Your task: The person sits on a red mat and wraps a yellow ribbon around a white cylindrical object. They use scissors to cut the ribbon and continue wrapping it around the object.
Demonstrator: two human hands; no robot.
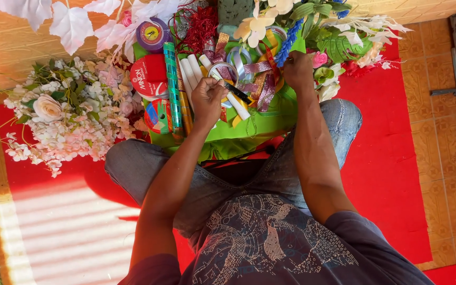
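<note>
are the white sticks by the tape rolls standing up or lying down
Lying down: the white sticks rest flat, side by side on the green bag.

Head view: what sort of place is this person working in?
Probably a home floor used as a craft spot for flower decorations: a red mat on floor tiles, artificial flowers, and ribbon rolls by both hands.

Hard sunlight stripes the red mat (pixel 54 221) at lower left; elsewhere the light is even, colours vivid, focus sharp.
</note>
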